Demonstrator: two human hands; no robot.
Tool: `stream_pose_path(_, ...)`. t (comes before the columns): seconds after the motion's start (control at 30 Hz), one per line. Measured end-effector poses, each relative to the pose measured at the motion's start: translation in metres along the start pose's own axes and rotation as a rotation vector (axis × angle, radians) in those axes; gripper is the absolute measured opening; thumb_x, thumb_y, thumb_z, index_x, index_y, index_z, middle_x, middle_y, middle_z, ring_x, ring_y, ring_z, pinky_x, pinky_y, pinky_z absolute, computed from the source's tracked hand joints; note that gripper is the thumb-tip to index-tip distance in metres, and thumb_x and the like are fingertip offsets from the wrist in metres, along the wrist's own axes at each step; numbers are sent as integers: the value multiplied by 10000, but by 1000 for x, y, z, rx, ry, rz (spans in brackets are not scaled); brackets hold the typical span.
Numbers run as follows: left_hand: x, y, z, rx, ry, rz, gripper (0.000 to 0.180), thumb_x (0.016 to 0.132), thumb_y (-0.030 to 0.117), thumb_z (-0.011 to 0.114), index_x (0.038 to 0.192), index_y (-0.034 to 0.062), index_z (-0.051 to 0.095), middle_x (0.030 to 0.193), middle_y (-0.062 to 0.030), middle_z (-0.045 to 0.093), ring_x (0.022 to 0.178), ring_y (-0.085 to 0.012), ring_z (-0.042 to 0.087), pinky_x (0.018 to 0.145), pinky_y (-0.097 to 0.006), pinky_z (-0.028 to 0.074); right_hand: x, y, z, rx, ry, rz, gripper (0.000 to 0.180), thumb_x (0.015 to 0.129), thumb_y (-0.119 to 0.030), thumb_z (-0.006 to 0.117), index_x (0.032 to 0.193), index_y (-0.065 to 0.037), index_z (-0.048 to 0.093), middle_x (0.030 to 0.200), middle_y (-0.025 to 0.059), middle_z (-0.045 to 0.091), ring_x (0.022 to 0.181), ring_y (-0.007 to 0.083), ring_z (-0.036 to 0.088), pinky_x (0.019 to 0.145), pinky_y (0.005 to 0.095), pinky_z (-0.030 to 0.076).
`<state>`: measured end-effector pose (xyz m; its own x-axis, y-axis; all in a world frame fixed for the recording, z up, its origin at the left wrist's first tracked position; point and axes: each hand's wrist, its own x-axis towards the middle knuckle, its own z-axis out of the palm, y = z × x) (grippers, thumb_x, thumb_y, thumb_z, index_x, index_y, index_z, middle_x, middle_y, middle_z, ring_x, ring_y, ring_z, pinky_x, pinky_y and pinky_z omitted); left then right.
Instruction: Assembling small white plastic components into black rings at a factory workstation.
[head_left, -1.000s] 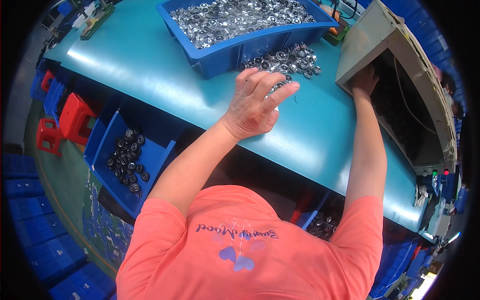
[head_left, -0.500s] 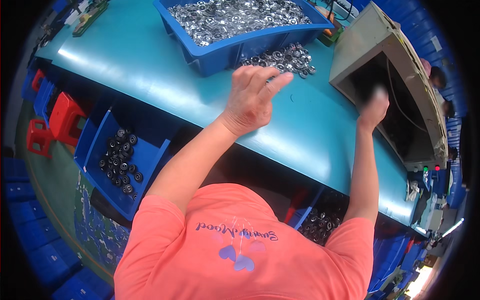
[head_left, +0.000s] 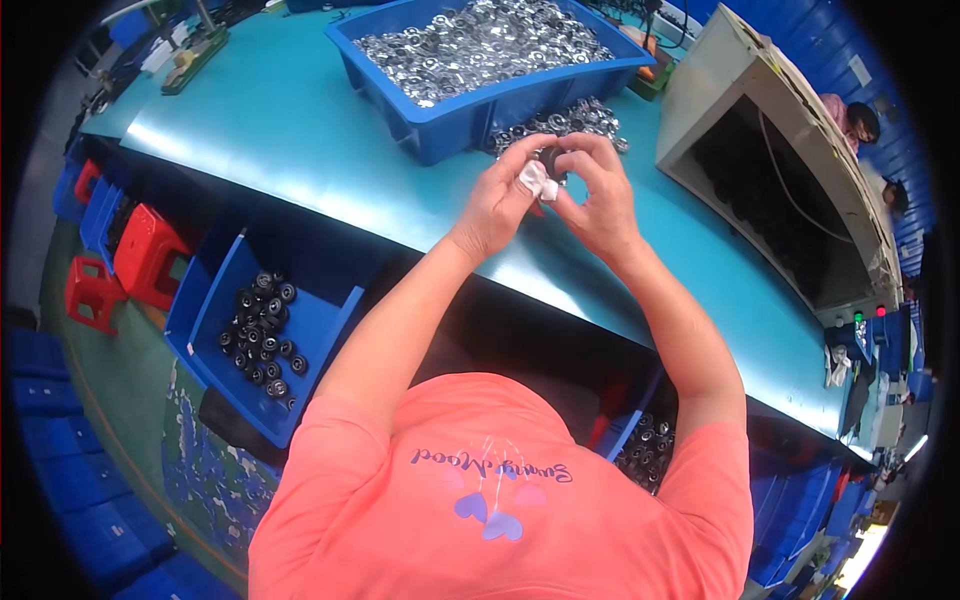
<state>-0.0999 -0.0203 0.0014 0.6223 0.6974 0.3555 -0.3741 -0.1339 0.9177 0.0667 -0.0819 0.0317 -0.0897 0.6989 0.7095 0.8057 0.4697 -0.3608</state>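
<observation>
Above the bench my two hands meet in front of the loose shiny parts. My left hand [head_left: 492, 208] is closed on a crumpled white cloth [head_left: 536, 180], bunched near its thumb. Fingers of my right hand [head_left: 606, 208] curl around a small dark round part [head_left: 551, 158], which the left fingertips also touch. Much of that part is hidden by the fingers. Just beyond the hands, a heap of shiny round parts [head_left: 590, 122] lies against a blue bin [head_left: 440, 128] filled with more of them.
A beige box with a dark open front [head_left: 690, 145] stands on the teal bench [head_left: 300, 170] at the right. Below the bench edge at left, a blue tray [head_left: 318, 365] holds several black round parts [head_left: 262, 330]. Red stools [head_left: 148, 255] are on the floor at far left.
My right hand has come left from the box's opening to my left hand, bringing the dark part into view. The white cloth now shows between them. The view has shifted slightly.
</observation>
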Motion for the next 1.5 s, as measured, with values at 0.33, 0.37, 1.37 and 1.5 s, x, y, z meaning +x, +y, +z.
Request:
stream_pose_path(0.33,8,-11,-21,-669,-73,-192,440,1031,222,454,1399,-19,462,1165,-260,619,972,-289,660,857,-393,564,-9,37,4,239,134,369,273,811,-24,684,1080,-64,695,1123,92,653,958,204,649,823,302,529)
stream_pose_path(0.37,8,-10,-22,-673,-72,-204,442,1028,221,444,1396,-23,463,1167,-264,617,968,-291,659,855,-392,565,-11,43,3,201,106,435,271,813,-22,679,1079,-72,701,1119,92,653,951,203,649,821,300,528)
stream_pose_path(1.37,8,-11,-24,-672,2,-218,429,981,176,403,1346,-36,479,1157,-298,616,959,-332,679,892,-441,578,-18,39,1,237,99,546,246,806,-100,720,1049,-73,690,1030,58,625,815,158,671,755,297,539)
stream_pose_path(1.5,9,-14,-25,-660,13,-222,400,985,187,436,1323,-18,496,1151,-293,625,954,-336,684,890,-444,579,-19,36,3,347,124,540,239,820,-103,719,1054,-71,682,1043,54,625,852,161,685,773,291,544)
